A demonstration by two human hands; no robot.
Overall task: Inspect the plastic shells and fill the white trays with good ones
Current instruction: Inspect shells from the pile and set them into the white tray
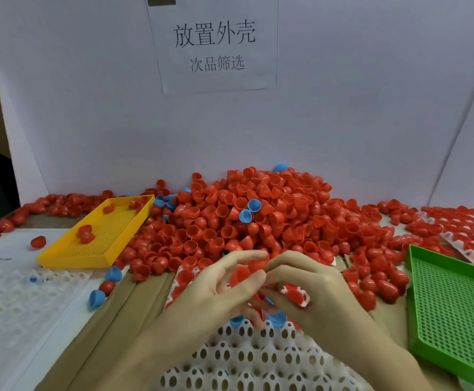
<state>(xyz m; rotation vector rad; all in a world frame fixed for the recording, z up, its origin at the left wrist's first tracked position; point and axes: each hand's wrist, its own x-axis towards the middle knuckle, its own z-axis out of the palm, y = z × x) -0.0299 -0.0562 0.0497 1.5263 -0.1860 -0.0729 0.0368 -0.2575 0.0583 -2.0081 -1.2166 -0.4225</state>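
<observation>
A big heap of red plastic shells [258, 215], with a few blue ones mixed in, covers the middle of the table. Both my hands meet in front of it, above a white tray [247, 359] with oval holes. My left hand [219, 289] holds a red shell [240, 275] between thumb and fingers. My right hand [309, 289] pinches the same shell from the right. Several red shells and a couple of blue shells [276, 318] sit in the tray's far rows, partly hidden by my hands.
A yellow tray [61, 256] with a few red shells lies at the left, a green mesh tray [456, 314] at the right. Another white tray [10, 300] is at the near left, and one full of red shells [472, 230] at the far right. A white board with a paper sign stands behind.
</observation>
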